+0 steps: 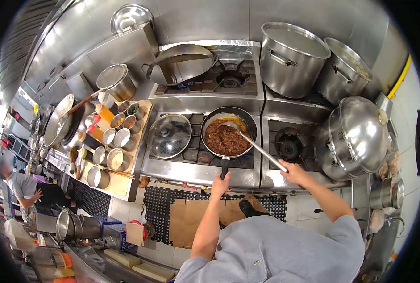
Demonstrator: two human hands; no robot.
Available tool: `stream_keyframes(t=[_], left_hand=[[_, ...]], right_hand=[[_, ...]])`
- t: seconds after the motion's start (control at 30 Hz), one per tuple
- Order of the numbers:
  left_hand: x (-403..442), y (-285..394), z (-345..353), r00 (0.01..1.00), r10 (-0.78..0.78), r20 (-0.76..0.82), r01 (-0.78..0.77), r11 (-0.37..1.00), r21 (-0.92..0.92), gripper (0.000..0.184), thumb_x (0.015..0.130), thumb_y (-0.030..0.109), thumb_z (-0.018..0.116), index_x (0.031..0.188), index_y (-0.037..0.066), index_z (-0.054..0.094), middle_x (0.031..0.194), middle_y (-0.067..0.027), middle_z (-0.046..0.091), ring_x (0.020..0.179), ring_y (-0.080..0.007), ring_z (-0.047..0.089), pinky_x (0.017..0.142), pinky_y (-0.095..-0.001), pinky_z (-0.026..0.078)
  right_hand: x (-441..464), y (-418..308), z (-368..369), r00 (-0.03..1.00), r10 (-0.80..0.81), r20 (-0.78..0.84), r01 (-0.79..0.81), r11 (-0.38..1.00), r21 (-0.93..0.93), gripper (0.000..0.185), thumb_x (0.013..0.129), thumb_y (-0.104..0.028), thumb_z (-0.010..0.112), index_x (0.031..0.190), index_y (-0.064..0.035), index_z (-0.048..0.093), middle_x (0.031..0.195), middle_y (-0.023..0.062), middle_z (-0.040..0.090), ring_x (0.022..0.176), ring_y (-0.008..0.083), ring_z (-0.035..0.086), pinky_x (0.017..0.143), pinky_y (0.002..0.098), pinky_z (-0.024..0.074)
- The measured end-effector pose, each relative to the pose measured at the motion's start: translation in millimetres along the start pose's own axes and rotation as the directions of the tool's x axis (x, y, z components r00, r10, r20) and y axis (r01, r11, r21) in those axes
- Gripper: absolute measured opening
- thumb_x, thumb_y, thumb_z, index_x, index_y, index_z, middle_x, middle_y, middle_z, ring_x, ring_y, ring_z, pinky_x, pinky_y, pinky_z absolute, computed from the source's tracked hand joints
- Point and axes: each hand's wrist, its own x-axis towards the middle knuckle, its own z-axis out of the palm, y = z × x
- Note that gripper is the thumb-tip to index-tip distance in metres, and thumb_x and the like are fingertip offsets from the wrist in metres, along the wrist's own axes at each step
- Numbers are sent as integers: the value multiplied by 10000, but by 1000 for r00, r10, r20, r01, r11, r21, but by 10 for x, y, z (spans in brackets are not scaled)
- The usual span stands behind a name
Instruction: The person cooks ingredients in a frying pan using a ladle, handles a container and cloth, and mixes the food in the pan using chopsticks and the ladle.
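Note:
A dark frying pan (252,123) sits on a front burner of the stove, filled with a reddish-brown chunky mixture (221,141) with orange oil at its far edge. My left hand (220,184) is closed round the pan's black handle. In my right hand (294,173) is the end of a long-handled metal ladle (264,152); its bowl rests in the mixture, toward the pan's far right side, partly sunk. A glass lid (169,136) with a black knob lies on the stove just left of the pan.
A wide wok (181,66) stands on the back burner. Tall stockpots (292,61) and a domed steamer pot (356,141) stand to the right. Small metal containers (117,159) and sauce bottles (105,113) crowd the left counter. Another person (23,186) is at far left.

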Motion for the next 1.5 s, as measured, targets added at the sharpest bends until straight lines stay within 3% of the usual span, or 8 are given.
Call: stream_keyframes(t=[0.07,0.47,0.63,0.83,0.97,1.07,1.27,1.5], left_hand=[[0,2,9,999,-41,14,42,996,-77,493,881,462,604,953,-21,530,591,-86,555,419,-167,548,370,-307,429],[-88,-152,-82,995,-50,84,72,957,-280,774,854,523,622,1345,-32,399,851,-88,618,588,-122,577,502,-257,471],[-411,-531,-700,976,-130,-178,44,906,-421,478,881,455,621,1125,45,578,885,-76,634,685,-122,615,573,-248,497],[22,-1326,-2398,690,-261,-675,-136,869,-475,286,905,251,591,973,-27,602,669,-65,610,523,-136,583,448,-263,465],[421,-1377,-3334,352,-104,-930,290,957,2,331,849,307,612,912,-15,658,847,-201,687,776,-292,674,745,-383,513],[825,-1649,-3829,319,-265,-910,310,936,-164,375,844,341,611,855,-31,661,785,-202,685,786,-309,674,770,-391,508],[861,-1445,-4073,533,-362,-765,291,927,-236,370,840,332,589,803,-26,677,513,-113,611,471,-219,614,548,-339,514],[654,-1450,-4109,607,-392,-692,78,895,-439,278,872,217,563,936,-49,609,685,-110,638,509,-179,613,480,-288,525]], right_hand=[[-96,-86,111,939,299,168,-338,888,312,475,814,-77,632,1270,-61,501,739,114,639,604,197,634,520,341,501],[-23,188,832,969,131,-208,-41,920,391,344,837,-174,635,1131,-2,587,775,166,623,637,201,581,589,344,448],[-119,564,1183,956,59,-287,62,916,395,282,870,-150,621,1102,4,576,654,81,568,557,148,501,526,320,400],[-93,336,1275,948,158,-277,-46,927,373,255,849,-126,647,1065,-4,587,629,55,521,533,127,447,503,291,368],[-99,136,1502,919,203,-338,-61,919,388,251,842,-118,666,1048,3,589,701,52,552,584,106,461,540,273,393],[-189,-206,1578,920,261,-292,-72,845,530,242,860,-86,651,1058,27,573,771,30,581,658,90,501,599,252,433],[-354,-642,1685,879,358,-315,-146,831,536,229,877,-43,617,1083,41,561,739,6,551,639,62,494,580,220,416],[-359,-799,1571,839,481,-254,-294,794,531,201,874,-74,622,1046,18,573,675,-33,489,544,28,397,478,211,305]])
